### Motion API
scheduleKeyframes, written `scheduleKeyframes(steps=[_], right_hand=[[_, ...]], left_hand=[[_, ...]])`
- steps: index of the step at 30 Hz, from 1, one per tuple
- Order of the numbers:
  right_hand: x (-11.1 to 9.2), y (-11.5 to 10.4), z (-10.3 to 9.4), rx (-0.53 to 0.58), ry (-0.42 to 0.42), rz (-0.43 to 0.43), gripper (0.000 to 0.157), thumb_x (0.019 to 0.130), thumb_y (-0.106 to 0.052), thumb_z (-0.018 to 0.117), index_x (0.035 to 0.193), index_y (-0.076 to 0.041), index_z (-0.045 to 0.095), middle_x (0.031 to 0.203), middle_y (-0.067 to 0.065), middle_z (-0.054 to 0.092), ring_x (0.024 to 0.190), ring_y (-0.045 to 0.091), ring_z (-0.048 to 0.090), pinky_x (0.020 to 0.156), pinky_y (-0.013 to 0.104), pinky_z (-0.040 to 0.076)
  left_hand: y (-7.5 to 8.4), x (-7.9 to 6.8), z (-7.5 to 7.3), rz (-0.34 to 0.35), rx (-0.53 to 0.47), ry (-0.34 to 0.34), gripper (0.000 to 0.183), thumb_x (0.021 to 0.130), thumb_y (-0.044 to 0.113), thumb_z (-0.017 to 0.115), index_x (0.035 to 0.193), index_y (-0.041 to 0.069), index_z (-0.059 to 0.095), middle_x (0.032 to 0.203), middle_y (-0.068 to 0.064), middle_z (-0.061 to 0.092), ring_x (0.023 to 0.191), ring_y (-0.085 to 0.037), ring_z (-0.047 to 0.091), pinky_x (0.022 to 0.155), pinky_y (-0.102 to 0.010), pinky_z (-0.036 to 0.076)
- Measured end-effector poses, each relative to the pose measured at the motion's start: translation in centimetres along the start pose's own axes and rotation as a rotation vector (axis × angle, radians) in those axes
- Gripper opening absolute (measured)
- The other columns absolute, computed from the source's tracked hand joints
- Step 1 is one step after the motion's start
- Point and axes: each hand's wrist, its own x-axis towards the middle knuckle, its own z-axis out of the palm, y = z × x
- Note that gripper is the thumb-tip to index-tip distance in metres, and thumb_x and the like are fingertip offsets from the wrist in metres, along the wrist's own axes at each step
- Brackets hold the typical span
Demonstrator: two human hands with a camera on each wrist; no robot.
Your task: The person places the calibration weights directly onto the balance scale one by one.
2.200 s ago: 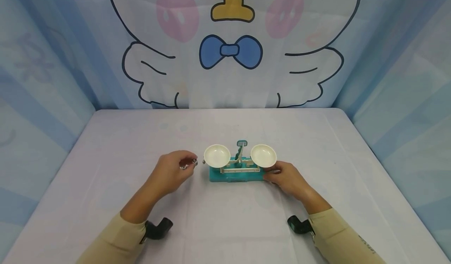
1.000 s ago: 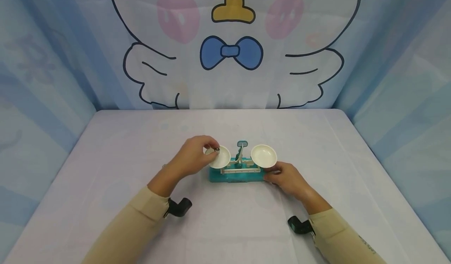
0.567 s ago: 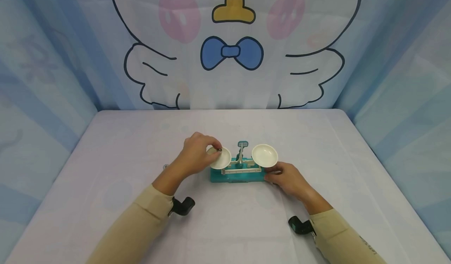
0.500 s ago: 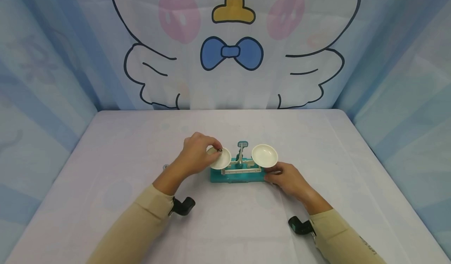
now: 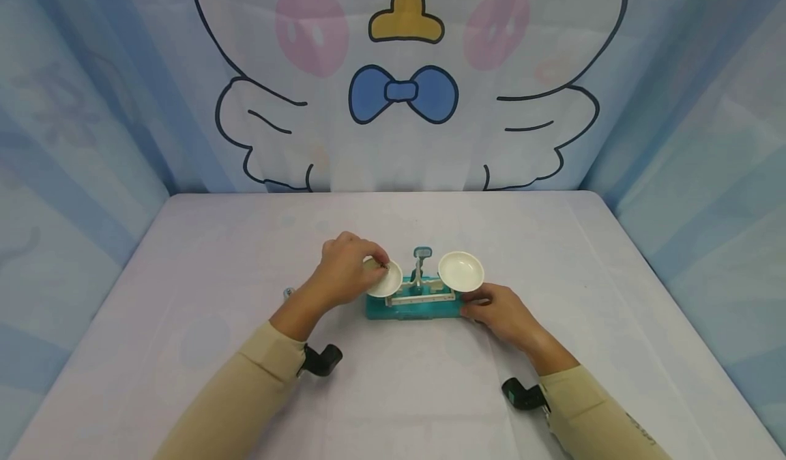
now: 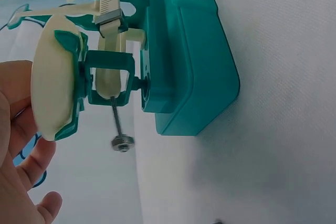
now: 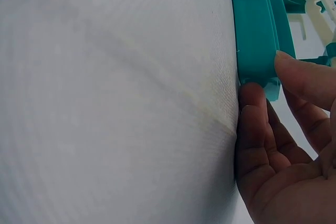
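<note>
A toy balance scale with a teal base (image 5: 413,308) stands mid-table. My left hand (image 5: 345,269) is over its cream left pan (image 5: 389,284), thumb and fingers pinching a small dark, shiny metal piece (image 5: 383,265) whose kind I cannot tell. In the left wrist view, the tilted left pan (image 6: 51,80) hides those fingertips. The right pan (image 5: 460,271) holds nothing. My right hand (image 5: 500,312) grips the right end of the base; in the right wrist view, the thumb (image 7: 302,77) lies on the base with a finger low beside its end.
Another small shiny metal piece (image 5: 288,293) lies on the white-covered table (image 5: 393,392), just left of my left wrist. A metal adjusting nut (image 6: 123,143) sticks out from the beam's left end. Printed curtains (image 5: 399,153) stand behind and at both sides.
My left hand has lifted a small metal piece from left of the scale and carried it right, over the left pan. That pan has dipped slightly. The right hand has stayed put.
</note>
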Motion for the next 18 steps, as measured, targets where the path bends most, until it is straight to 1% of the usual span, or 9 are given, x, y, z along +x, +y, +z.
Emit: scheduleKeyframes(steps=[5, 11, 13, 18], right_hand=[[0.0, 0.0, 0.1, 0.003, -0.002, 0.009, 0.033, 0.090, -0.015, 0.072, 0.117, 0.004, 0.067, 0.117, 0.017, 0.067, 0.099, 0.026, 0.065, 0.079, 0.038, 0.054], [0.1, 0.1, 0.1, -0.007, -0.001, 0.004, 0.033, 0.090, -0.015, 0.073, 0.117, 0.004, 0.067, 0.116, 0.017, 0.067, 0.098, 0.025, 0.065, 0.079, 0.037, 0.054], [0.1, 0.1, 0.1, -0.009, -0.002, 0.002, 0.033, 0.090, -0.015, 0.073, 0.117, 0.004, 0.067, 0.116, 0.017, 0.067, 0.098, 0.025, 0.065, 0.079, 0.037, 0.054], [0.1, 0.0, 0.1, -0.012, -0.007, -0.003, 0.033, 0.090, -0.015, 0.073, 0.117, 0.004, 0.067, 0.116, 0.017, 0.068, 0.099, 0.025, 0.065, 0.079, 0.037, 0.054]], left_hand=[[-0.1, -0.1, -0.1, 0.008, 0.000, -0.002, 0.015, 0.092, 0.024, 0.074, 0.105, 0.017, 0.077, 0.110, -0.003, 0.070, 0.115, -0.027, 0.051, 0.100, -0.055, 0.033], [-0.3, -0.3, -0.3, 0.008, -0.032, 0.001, 0.016, 0.091, 0.023, 0.074, 0.104, 0.015, 0.077, 0.109, -0.004, 0.070, 0.116, -0.029, 0.050, 0.100, -0.057, 0.032], [-0.5, -0.5, -0.4, -0.003, -0.069, 0.001, 0.016, 0.091, 0.022, 0.074, 0.105, 0.015, 0.077, 0.110, -0.005, 0.068, 0.117, -0.029, 0.050, 0.102, -0.056, 0.033], [-1.1, -0.9, -0.9, -0.041, -0.176, -0.010, 0.019, 0.092, 0.020, 0.073, 0.109, 0.015, 0.075, 0.121, -0.010, 0.063, 0.120, -0.031, 0.050, 0.100, -0.053, 0.043]])
